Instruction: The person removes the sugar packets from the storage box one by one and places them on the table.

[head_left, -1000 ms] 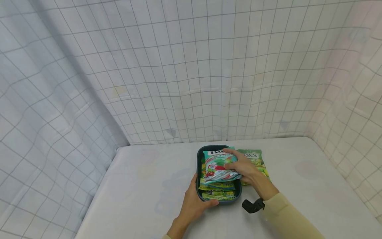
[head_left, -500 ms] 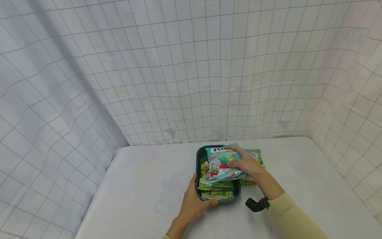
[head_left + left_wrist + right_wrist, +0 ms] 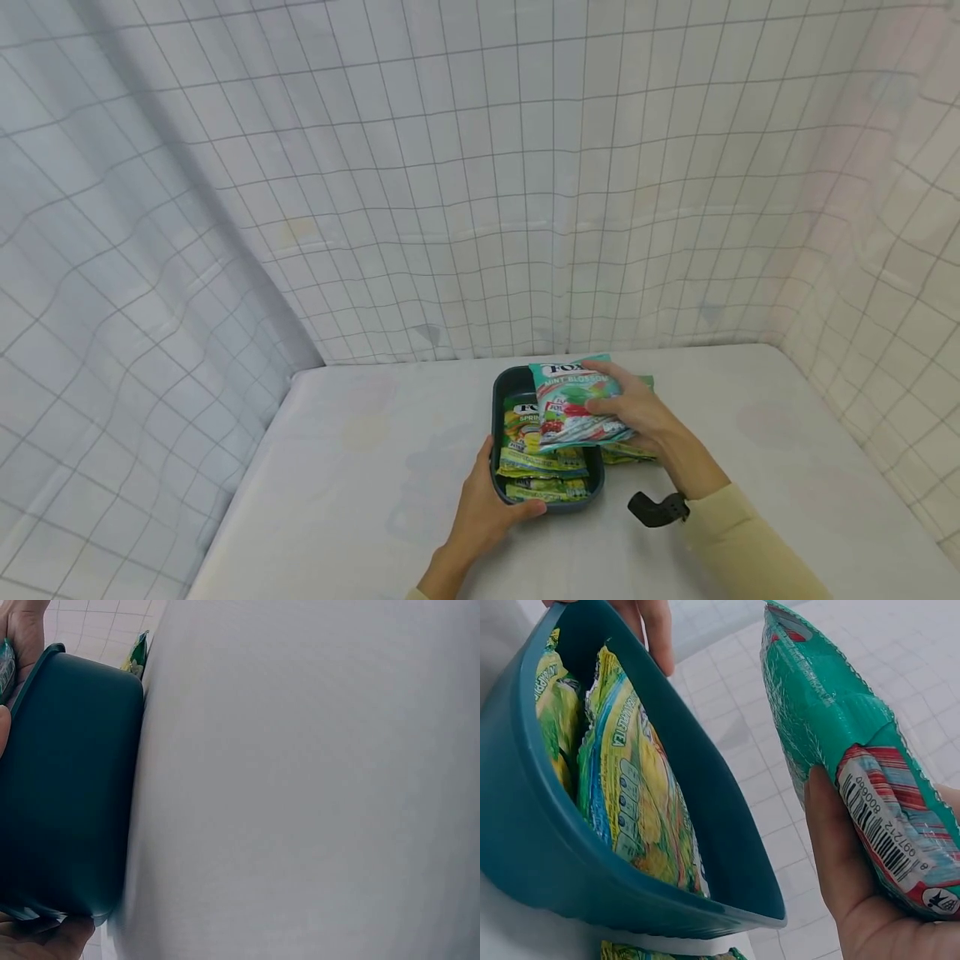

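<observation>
A dark teal plastic box [image 3: 498, 396] stands on the table, with yellow-green candy bags [image 3: 521, 429] inside it. My left hand [image 3: 483, 508] holds the box at its near left corner, thumb along the front and fingers on the left side. In my right hand [image 3: 637, 412] is a turquoise "Fox's Mint Blossom" candy bag [image 3: 573, 404], gripped by its right side above the box's right half. The right wrist view shows this bag's barcoded back [image 3: 885, 817], apart from the box wall [image 3: 592, 877]. Two packed bags [image 3: 637, 780] lean inside the box there.
A green candy bag [image 3: 628, 454] lies on the table just right of the box, mostly hidden behind my right hand. White cloth covers the table [image 3: 360, 483]. Grid-patterned white curtains [image 3: 480, 208] enclose the back and sides. A black device [image 3: 656, 510] hangs at my right wrist.
My right hand has lifted the turquoise candy bag up and to the right, uncovering more of the yellow bag in the box. The left hand and the box have hardly moved.
</observation>
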The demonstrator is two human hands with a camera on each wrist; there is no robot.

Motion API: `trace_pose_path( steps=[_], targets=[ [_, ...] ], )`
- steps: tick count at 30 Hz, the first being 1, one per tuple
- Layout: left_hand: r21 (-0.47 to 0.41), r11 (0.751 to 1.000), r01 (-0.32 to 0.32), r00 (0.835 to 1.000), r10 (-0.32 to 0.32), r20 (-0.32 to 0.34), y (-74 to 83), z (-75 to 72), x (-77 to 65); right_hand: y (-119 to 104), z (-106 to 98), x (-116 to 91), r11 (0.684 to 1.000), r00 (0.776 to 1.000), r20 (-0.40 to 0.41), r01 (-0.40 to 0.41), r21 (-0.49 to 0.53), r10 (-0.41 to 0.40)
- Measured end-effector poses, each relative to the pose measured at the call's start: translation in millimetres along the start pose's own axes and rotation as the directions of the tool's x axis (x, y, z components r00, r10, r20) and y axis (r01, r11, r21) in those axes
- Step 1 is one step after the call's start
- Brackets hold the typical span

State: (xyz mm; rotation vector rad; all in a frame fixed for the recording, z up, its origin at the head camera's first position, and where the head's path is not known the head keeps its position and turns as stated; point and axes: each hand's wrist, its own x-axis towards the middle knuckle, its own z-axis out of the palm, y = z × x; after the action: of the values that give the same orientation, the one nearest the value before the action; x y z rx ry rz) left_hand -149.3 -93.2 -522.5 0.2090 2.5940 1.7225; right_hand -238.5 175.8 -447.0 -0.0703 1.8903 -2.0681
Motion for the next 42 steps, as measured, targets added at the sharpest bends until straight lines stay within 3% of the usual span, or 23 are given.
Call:
trace_pose_path(
  steps=[9, 17, 25, 42],
  targets=[
    [0.008, 1.000, 0.014, 1.000, -0.014, 0.005, -0.5, 0.1, -0.1, 0, -14, -4, 0.998, 1.000, 0.021, 0.025, -0.052, -0.024],
    [-0.015, 1.000, 0.004, 1.000, -0.004, 0.002, -0.5, -0.5, -0.7, -1, -23, -8, 0.994, 1.000, -0.016, 0.017, -0.109, -0.019],
    [-0.019, 1.000, 0.007, 1.000, -0.007, 0.007, -1.8, 0.3, -0.3, -1, -35, -13, 0.997, 1.000, 0.002, 0.023, -0.068, -0.023],
    [-0.019, 1.000, 0.019, 1.000, -0.019, 0.003, -0.6, 1.0, 0.7, 1, -63, -23, 0.992, 0.996, -0.040, 0.073, -0.102, -0.078]
  ],
)
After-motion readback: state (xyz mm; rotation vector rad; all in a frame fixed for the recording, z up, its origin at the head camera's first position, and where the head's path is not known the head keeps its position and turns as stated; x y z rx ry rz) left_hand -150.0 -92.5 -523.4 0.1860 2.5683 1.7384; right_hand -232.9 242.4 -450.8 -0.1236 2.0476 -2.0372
